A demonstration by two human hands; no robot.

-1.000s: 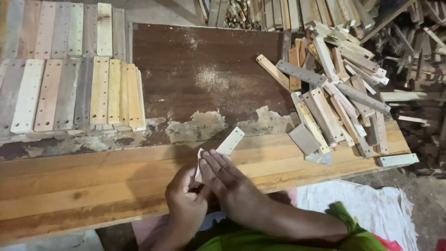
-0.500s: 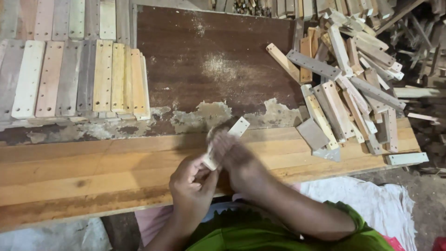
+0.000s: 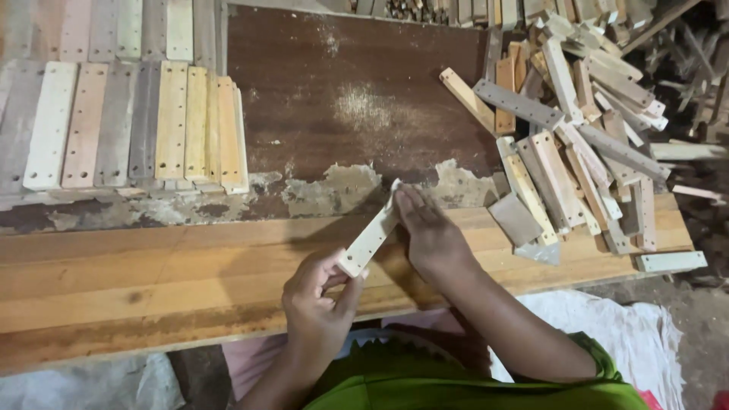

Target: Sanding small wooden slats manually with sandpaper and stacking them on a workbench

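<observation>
Over on the far left there's a neat row of wooden slats (image 3: 129, 125) laid flat side by side on the tabletop (image 3: 114, 266), mixed colours from pale cream to pinkish to yellow, most with small drilled holes running down them. Just right of that row the dark brown board (image 3: 342, 99) sits bare apart from a dusting of sawdust (image 3: 372, 106) and some flaky pale patches along its near edge. Down front, the left hand (image 3: 319, 300) has its grip pinched on the lower end of a pale wooden slat (image 3: 368, 237), thumb and fingers wrapped round it, so that hand's grip is closed on the piece. The slat tilts up and away to the right, held just above the lighter plank at the front of the tabletop. The right hand (image 3: 429, 231) is laid against the slat's upper end with fingers stretched out flat, pressing along it more than clamping it, so its grip is open and touching the wood. Further right there's a loose heap of slats (image 3: 577, 144) lying every which way, greyish and tan, some overlapping, with one pale slat (image 3: 671, 261) lying apart at the tabletop's right end. Bottom edge shows a green shirt (image 3: 486, 387).
</observation>
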